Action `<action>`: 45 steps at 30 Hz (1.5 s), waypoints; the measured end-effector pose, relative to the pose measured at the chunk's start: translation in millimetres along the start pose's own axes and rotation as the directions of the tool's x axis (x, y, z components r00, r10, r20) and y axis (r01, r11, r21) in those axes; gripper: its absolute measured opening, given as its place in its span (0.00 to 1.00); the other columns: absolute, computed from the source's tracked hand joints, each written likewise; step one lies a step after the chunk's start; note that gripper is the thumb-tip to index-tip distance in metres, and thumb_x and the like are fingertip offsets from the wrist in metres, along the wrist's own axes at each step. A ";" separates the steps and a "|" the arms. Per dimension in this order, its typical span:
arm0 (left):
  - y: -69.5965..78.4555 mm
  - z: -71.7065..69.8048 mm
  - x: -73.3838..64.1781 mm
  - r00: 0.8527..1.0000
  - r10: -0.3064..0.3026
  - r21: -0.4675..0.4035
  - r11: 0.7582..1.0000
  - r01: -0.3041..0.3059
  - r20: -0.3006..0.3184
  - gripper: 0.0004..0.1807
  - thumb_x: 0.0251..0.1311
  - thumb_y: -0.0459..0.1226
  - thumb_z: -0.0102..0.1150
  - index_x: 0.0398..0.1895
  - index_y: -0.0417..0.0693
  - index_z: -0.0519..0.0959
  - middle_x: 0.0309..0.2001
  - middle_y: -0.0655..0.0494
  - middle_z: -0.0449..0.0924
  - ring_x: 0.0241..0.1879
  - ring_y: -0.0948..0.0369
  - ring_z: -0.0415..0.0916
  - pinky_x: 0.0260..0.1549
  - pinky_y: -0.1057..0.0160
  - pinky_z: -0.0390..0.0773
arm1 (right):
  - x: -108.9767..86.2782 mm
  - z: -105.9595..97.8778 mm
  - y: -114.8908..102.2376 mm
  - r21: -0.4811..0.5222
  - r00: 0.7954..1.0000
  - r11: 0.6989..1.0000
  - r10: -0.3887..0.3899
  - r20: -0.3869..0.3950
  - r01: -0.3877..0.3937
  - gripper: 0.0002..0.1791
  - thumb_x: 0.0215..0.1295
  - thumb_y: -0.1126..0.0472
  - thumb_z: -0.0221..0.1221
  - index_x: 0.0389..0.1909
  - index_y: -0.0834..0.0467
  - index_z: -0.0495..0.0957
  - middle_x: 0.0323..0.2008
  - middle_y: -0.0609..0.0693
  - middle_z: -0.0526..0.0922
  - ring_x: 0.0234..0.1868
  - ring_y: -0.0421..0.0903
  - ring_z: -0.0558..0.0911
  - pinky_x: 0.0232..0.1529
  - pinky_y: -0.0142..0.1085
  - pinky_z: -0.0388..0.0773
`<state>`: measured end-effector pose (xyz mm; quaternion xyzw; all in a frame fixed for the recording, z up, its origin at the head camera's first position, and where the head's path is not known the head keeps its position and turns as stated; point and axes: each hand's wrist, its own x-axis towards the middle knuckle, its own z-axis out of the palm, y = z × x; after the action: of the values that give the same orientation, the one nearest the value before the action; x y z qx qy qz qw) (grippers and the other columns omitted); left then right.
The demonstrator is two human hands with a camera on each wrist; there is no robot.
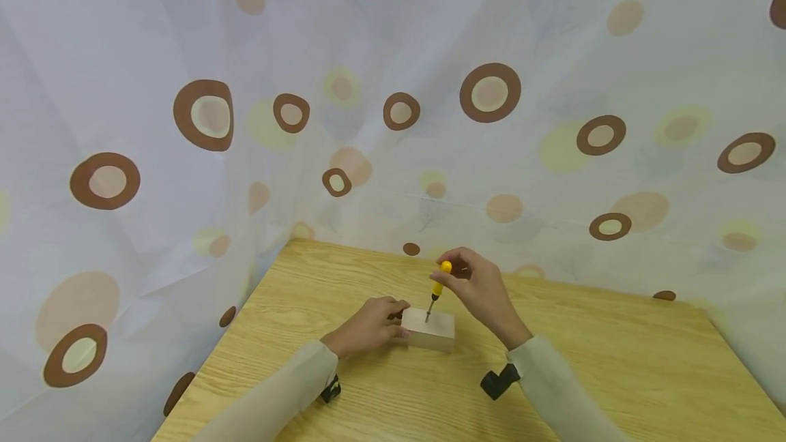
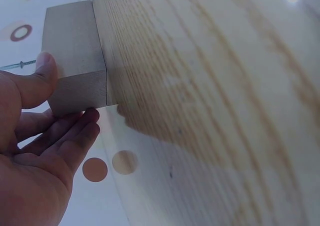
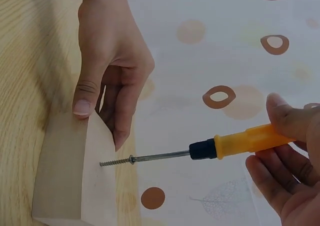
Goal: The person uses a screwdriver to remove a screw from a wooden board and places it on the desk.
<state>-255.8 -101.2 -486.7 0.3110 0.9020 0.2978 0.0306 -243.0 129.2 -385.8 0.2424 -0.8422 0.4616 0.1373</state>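
Wooden table (image 1: 614,360), spotted curtain (image 1: 184,53) behind. Pale wood block (image 1: 432,330) lies mid-table. Left hand (image 1: 367,327) grips block's left end, thumb (image 2: 44,66) on top, fingers (image 2: 75,136) against side. Right hand (image 1: 480,286) pinches yellow screwdriver (image 1: 439,285) handle, fingertips only, near upright. Screw (image 3: 114,161) at tip, meeting block top.

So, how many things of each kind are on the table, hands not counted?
Wooden block: 1
Yellow-handled screwdriver: 1
Screw: 1
Total: 3
The left hand grips the block; the right hand holds the screwdriver.
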 end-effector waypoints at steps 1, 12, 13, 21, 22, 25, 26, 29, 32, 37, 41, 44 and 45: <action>-0.2 0.0 0.0 1.000 0.002 0.002 1.000 -0.002 0.001 0.32 0.61 0.49 0.60 0.63 0.41 0.71 0.40 0.64 0.74 0.37 0.69 0.70 0.37 0.69 0.73 | -0.3 0.3 0.1 0.000 1.000 1.000 0.003 -0.015 -0.003 0.16 0.57 0.49 0.66 0.43 0.49 0.76 0.37 0.42 0.81 0.37 0.40 0.82 0.39 0.35 0.79; -2.7 1.3 0.0 1.000 -0.002 -0.005 1.000 0.002 0.004 0.32 0.60 0.51 0.59 0.63 0.43 0.71 0.40 0.64 0.75 0.38 0.69 0.71 0.38 0.69 0.74 | -0.4 1.6 0.3 0.087 0.997 0.996 -0.021 0.077 0.014 0.13 0.66 0.55 0.59 0.52 0.47 0.78 0.44 0.41 0.82 0.43 0.44 0.82 0.42 0.38 0.78; -2.8 1.3 0.1 1.000 0.000 -0.007 1.000 0.000 0.001 0.32 0.60 0.51 0.59 0.63 0.43 0.72 0.40 0.64 0.75 0.38 0.69 0.71 0.38 0.69 0.73 | -0.7 2.5 0.1 0.061 0.998 0.998 -0.022 0.065 0.018 0.14 0.66 0.53 0.60 0.51 0.45 0.78 0.43 0.40 0.81 0.41 0.43 0.82 0.41 0.37 0.78; -0.7 -0.5 0.8 1.000 -0.009 0.002 1.000 0.009 0.003 0.32 0.61 0.51 0.59 0.64 0.43 0.71 0.41 0.63 0.75 0.39 0.69 0.71 0.38 0.69 0.74 | 0.2 3.3 -1.9 0.025 0.998 1.000 0.007 -0.057 -0.005 0.16 0.58 0.53 0.67 0.46 0.48 0.78 0.35 0.42 0.83 0.35 0.38 0.82 0.38 0.35 0.79; 0.0 -0.9 0.6 1.000 -0.011 0.002 1.000 0.011 0.005 0.32 0.61 0.51 0.59 0.64 0.42 0.71 0.41 0.63 0.75 0.39 0.69 0.71 0.38 0.69 0.74 | 0.5 3.2 -2.0 0.032 0.999 0.999 0.009 -0.053 -0.007 0.15 0.59 0.56 0.66 0.47 0.49 0.78 0.36 0.44 0.83 0.37 0.39 0.82 0.40 0.36 0.79; 0.2 -1.3 0.6 1.000 -0.010 0.007 1.000 0.010 0.003 0.32 0.61 0.50 0.59 0.63 0.43 0.71 0.42 0.63 0.76 0.39 0.69 0.71 0.38 0.69 0.74 | 1.0 3.6 -1.3 0.018 1.000 1.000 -0.003 -0.031 0.004 0.14 0.63 0.57 0.63 0.49 0.48 0.77 0.38 0.43 0.83 0.39 0.39 0.82 0.42 0.36 0.79; 0.1 -1.5 0.6 1.000 -0.008 0.009 1.000 0.008 0.001 0.31 0.61 0.50 0.59 0.63 0.43 0.71 0.42 0.62 0.76 0.39 0.69 0.71 0.38 0.69 0.74 | 0.9 4.4 -0.9 0.011 1.000 1.000 -0.006 -0.028 0.007 0.14 0.64 0.56 0.62 0.49 0.46 0.76 0.39 0.42 0.82 0.39 0.39 0.82 0.42 0.36 0.79; -0.5 -1.3 0.6 1.000 -0.002 0.005 1.000 0.002 -0.004 0.31 0.61 0.50 0.60 0.63 0.43 0.72 0.42 0.62 0.76 0.39 0.69 0.72 0.39 0.69 0.74 | -0.1 6.4 -0.5 -0.011 0.999 1.000 -0.004 -0.037 0.004 0.13 0.63 0.51 0.62 0.48 0.44 0.77 0.38 0.40 0.82 0.38 0.39 0.81 0.42 0.37 0.78; -1.1 -1.0 0.9 1.000 -0.005 0.000 1.000 0.005 -0.003 0.31 0.60 0.50 0.59 0.62 0.44 0.72 0.43 0.62 0.76 0.41 0.69 0.72 0.40 0.69 0.75 | -1.3 7.9 -0.3 -0.023 0.999 1.000 0.008 -0.051 -0.010 0.15 0.60 0.47 0.64 0.46 0.45 0.79 0.36 0.39 0.82 0.36 0.39 0.81 0.39 0.37 0.78; -0.6 -1.0 1.1 1.000 -0.016 -0.002 1.000 0.016 0.003 0.32 0.60 0.51 0.59 0.63 0.43 0.71 0.45 0.61 0.77 0.43 0.69 0.73 0.41 0.69 0.75 | -0.7 7.6 0.9 -0.018 0.997 1.000 -0.017 -0.070 0.016 0.15 0.60 0.54 0.65 0.48 0.48 0.78 0.38 0.41 0.83 0.36 0.37 0.82 0.38 0.36 0.79; -1.7 -0.4 1.3 1.000 -0.007 0.006 1.000 0.007 0.001 0.31 0.60 0.51 0.60 0.63 0.43 0.72 0.42 0.63 0.76 0.40 0.69 0.72 0.38 0.70 0.74 | -0.2 7.5 0.3 -0.021 0.998 0.999 -0.042 -0.050 0.041 0.18 0.64 0.58 0.62 0.54 0.44 0.75 0.41 0.43 0.83 0.40 0.38 0.82 0.42 0.37 0.79; -3.3 0.2 1.6 1.000 0.008 0.013 1.000 -0.008 -0.004 0.31 0.60 0.50 0.60 0.62 0.43 0.72 0.39 0.64 0.75 0.37 0.69 0.71 0.36 0.70 0.73 | -0.4 8.6 0.7 -0.025 0.997 0.998 -0.058 -0.045 0.057 0.19 0.66 0.57 0.60 0.56 0.41 0.73 0.40 0.43 0.83 0.39 0.39 0.82 0.43 0.39 0.79; -3.8 0.6 1.7 1.000 0.012 0.014 1.000 -0.012 -0.006 0.30 0.60 0.51 0.60 0.62 0.44 0.72 0.39 0.64 0.75 0.37 0.69 0.71 0.36 0.70 0.73 | -0.6 9.0 1.0 -0.026 0.997 0.998 -0.061 -0.048 0.059 0.18 0.66 0.56 0.60 0.56 0.40 0.73 0.39 0.43 0.83 0.38 0.39 0.82 0.43 0.39 0.79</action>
<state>-259.2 -102.3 -489.1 0.3157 0.9023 0.2927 0.0241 -243.1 122.2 -391.6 0.2545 -0.8366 0.4526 0.1747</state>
